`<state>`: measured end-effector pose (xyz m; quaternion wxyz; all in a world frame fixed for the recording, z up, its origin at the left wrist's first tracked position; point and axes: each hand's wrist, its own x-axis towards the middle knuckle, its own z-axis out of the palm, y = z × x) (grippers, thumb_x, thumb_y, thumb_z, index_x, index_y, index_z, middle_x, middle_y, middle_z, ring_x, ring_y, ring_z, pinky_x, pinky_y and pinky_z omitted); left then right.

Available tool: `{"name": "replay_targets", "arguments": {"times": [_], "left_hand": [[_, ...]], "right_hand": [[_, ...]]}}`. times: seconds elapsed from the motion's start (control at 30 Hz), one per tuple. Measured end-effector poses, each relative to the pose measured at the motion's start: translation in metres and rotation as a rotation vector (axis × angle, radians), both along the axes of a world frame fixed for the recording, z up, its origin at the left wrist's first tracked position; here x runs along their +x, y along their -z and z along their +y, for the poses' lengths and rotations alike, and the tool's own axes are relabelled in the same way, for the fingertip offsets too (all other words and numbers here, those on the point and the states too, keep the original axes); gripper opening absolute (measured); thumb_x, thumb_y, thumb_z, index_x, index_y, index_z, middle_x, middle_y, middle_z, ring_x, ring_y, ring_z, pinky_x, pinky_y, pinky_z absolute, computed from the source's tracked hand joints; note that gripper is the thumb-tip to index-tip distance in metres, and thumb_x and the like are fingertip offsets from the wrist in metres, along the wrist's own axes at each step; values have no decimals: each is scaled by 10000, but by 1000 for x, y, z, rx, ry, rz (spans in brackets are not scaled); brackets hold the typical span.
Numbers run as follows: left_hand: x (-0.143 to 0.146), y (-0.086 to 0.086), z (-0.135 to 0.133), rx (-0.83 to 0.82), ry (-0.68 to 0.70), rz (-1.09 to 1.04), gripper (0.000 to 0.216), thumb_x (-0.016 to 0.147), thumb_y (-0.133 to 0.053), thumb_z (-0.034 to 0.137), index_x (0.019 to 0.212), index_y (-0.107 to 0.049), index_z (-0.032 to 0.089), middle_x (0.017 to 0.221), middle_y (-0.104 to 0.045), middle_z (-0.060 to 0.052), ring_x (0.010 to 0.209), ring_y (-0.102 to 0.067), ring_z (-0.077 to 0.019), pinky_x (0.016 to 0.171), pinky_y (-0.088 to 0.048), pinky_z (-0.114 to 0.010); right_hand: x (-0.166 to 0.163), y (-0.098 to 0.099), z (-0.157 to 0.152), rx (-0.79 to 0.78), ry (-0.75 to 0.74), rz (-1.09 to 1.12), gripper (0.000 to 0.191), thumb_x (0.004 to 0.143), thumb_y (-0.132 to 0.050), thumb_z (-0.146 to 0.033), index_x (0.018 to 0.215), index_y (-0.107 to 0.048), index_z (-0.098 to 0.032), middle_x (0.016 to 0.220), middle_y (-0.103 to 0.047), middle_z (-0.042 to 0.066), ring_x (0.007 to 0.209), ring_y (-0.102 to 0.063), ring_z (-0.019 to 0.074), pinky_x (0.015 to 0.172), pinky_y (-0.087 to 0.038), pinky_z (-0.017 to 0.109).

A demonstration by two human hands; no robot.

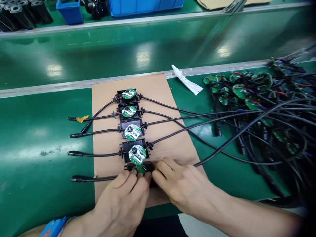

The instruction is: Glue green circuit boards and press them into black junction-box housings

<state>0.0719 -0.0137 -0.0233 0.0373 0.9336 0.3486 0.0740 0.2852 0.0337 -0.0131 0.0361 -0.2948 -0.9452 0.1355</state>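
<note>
My left grip (124, 194) rests bent fingers at the nearest circuit board (141, 169), partly hidden over the black housing (149, 166) closest to me on the cardboard (153, 83). My right grip (184, 182) curls at that housing's right end (whether either pinches anything, I cannot tell).

A cardboard sheet (103, 98) lies on the table (44, 138). Five boxes (132, 122) sit on it in a row, far to near — each with a board (132, 132) on top. Short cables (106, 131) go left, past the sheet's edge, and long cables (172, 119) go right, toward a pile of boards and wires (254, 95). A tube (186, 82) lies between sheet and pile. The left hand (123, 197) and right hand (181, 181) are at the nearest box (149, 166) — far behind, a tub (70, 11) stands left of a bin (148, 7)
</note>
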Motion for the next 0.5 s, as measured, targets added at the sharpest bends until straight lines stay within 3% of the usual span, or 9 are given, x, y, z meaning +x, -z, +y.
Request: {"name": "replay_targets", "arguments": {"times": [0.13, 0.33, 0.5], "left_hand": [[-5, -1, -2, -34, 12, 13, 505, 869, -411, 194, 1352, -483, 64, 1123, -636, -101, 1028, -515, -254, 960, -318, -380], [-2, 0, -1, -19, -4, 14, 534, 827, -462, 192, 1348, -481, 79, 1119, -632, -96, 1026, -496, -262, 920, -330, -382], [2, -12, 5, -215, -4, 22, 613, 766, -525, 161, 1369, -450, 79, 1069, -634, -83, 898, -518, -246, 863, -389, -404]], "right_hand": [[7, 5, 4, 10, 50, 164, 187, 845, -447, -89, 842, -623, -151, 813, -560, 73, 763, -471, 203, 676, -393, 345], [8, 20, -4, -73, 151, 455, 214, 874, -445, -48, 928, -637, -127, 800, -578, 66, 770, -466, 175, 699, -378, 328], [10, 24, 1, -44, 115, 463, 225, 894, -431, -46, 873, -630, -149, 793, -612, 44, 757, -474, 158, 695, -350, 327]]}}
